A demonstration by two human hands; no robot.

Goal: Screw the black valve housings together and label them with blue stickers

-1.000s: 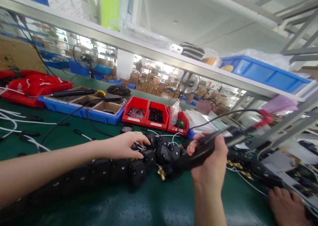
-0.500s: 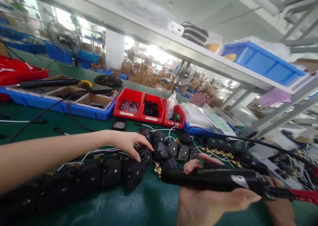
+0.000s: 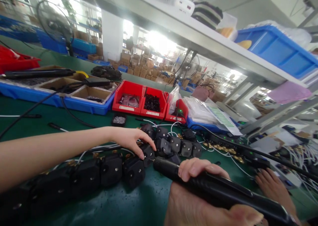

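Observation:
My right hand [image 3: 198, 189] is wrapped round a black electric screwdriver [image 3: 223, 194], its nose pointing left. The screwdriver's tip meets the front face of a small black boxy housing [image 3: 148, 154], near a screw. My left hand [image 3: 132, 141] holds that housing between thumb and fingers. Directly below it stands another black housing [image 3: 134, 173] with a silver screw, at the end of a row running left under my forearm. More black housings [image 3: 162, 146] sit to the right of my left fingertips. The screwdriver and my palm hide part of the bench.
Another person's hand [image 3: 275, 189] rests at the right. Red bins [image 3: 152, 113] and a blue divided tray [image 3: 99, 108] line the back, with a small black box of screws [image 3: 118, 120] before them. A shelf [image 3: 198, 22] slants overhead; cables [image 3: 240, 166] lie at right.
The screwdriver has swung so its nose reaches up and left to the housing in my left hand. My left hand has barely moved. The other person's hand now shows more fully.

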